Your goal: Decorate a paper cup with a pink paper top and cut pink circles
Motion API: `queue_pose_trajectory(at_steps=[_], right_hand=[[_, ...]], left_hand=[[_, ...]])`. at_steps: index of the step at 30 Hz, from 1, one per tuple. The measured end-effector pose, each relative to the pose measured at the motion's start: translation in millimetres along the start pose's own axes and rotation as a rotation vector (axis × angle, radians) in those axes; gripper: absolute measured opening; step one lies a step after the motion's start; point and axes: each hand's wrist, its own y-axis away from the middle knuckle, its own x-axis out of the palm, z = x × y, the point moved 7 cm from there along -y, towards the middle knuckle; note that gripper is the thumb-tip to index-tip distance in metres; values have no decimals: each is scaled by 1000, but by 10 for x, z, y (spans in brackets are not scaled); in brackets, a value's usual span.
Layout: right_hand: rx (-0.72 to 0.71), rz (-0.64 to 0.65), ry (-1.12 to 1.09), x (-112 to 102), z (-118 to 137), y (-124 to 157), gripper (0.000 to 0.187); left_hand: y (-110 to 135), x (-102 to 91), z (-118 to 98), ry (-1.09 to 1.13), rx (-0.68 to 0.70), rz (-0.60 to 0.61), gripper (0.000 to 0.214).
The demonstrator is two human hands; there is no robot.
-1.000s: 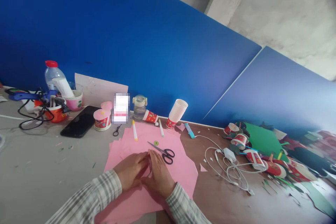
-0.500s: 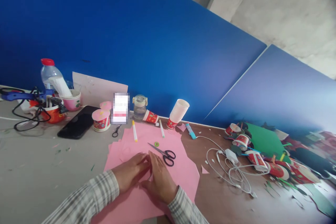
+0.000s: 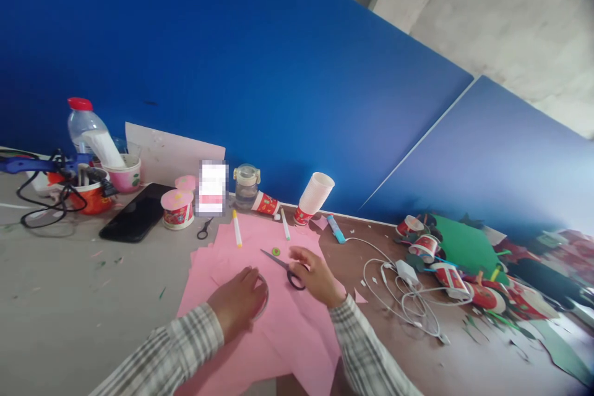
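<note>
- Far left of the frame: a blue glue gun (image 3: 28, 164) rests across an orange bowl (image 3: 91, 197), its cord looping on the desk (image 3: 69, 297); a red-capped bottle (image 3: 85, 130) stands just behind, against the blue wall
- Left of centre: a black phone (image 3: 134, 221) lies flat beside a pink-lidded cup (image 3: 177, 208), both pushed back, apart from the pink paper (image 3: 297, 334)
- Lower centre: the pink paper spreads over the desk edge nearest the camera, with a yellow-capped marker (image 3: 237, 229) lying on its far part
- The left hand (image 3: 244, 300) lies palm down on the sheet, fingers laid loosely over a thin round outline; it seems to pin the paper flat and grips nothing; wrist low, checked sleeve angling in from the lower left
- Centre: the right hand (image 3: 319, 272) reaches forward, fingers (image 3: 297, 253) curled over the black handles of the scissors (image 3: 278, 260), which lie on the paper with the blades pointing left; whether they are gripped I cannot tell
- Right: a white cable (image 3: 408, 297) lies tangled on the brown desk, near red paper cups (image 3: 440, 263)
</note>
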Motion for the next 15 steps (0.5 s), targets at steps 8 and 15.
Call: queue_pose_trajectory(at_steps=[8, 15], right_hand=[[150, -40, 237, -106, -327, -749, 24], [167, -154, 291, 113, -410, -1043, 25]], left_hand=[[-15, 57, 89, 54, -24, -35, 82], [23, -34, 55, 87, -73, -4, 83]])
